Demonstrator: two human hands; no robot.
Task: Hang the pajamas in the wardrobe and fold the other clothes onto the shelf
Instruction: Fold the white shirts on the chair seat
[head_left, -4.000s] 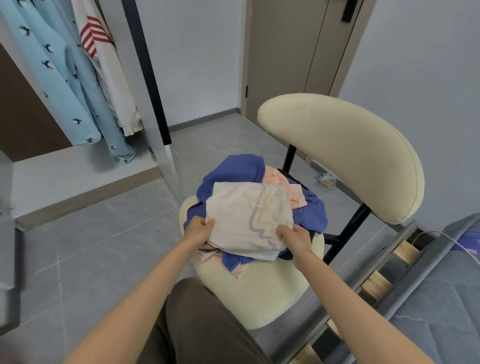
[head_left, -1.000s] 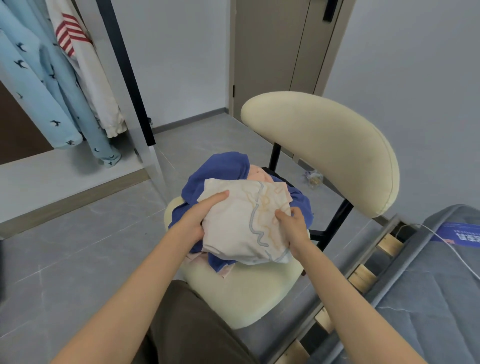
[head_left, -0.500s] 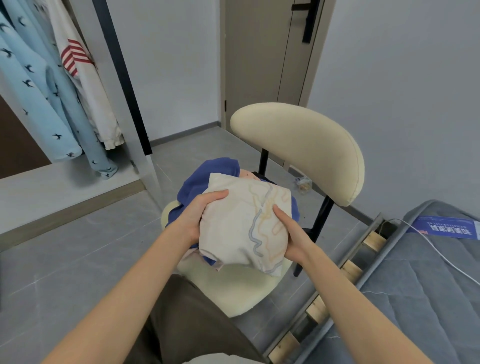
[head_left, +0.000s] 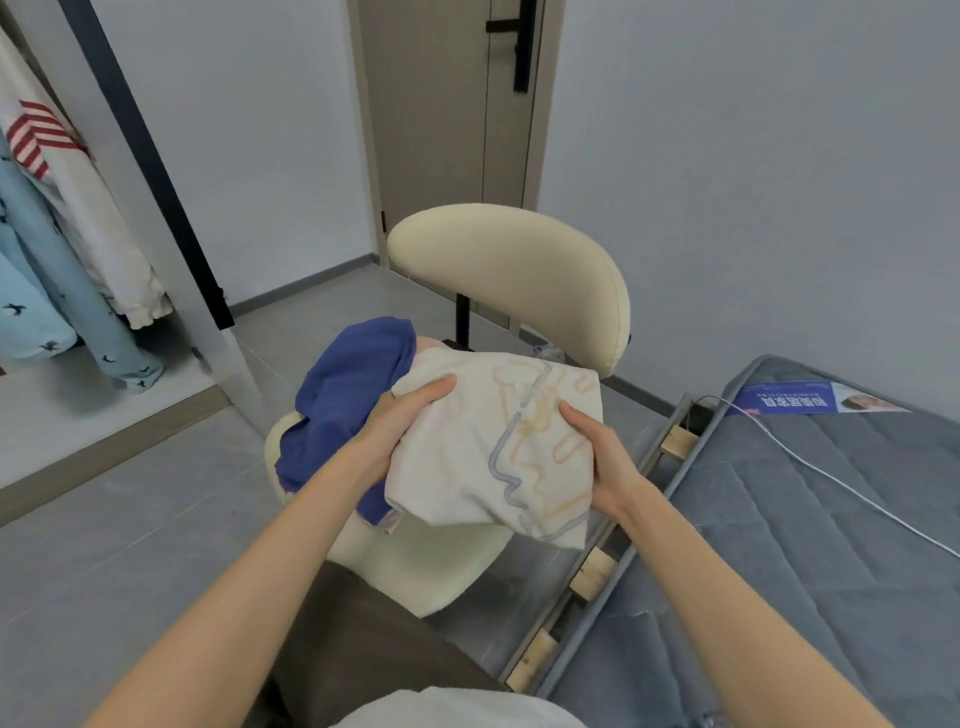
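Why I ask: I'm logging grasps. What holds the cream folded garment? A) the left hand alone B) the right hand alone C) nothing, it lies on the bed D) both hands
D: the left hand grips the cream folded garment at its left side, the right hand at its right.

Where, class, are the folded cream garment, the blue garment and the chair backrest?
folded cream garment (head_left: 462, 467): head view, plain cloth left of its squiggle pattern.
blue garment (head_left: 348, 384): head view, middle of its bunched top.
chair backrest (head_left: 519, 275): head view, centre of the cream pad.
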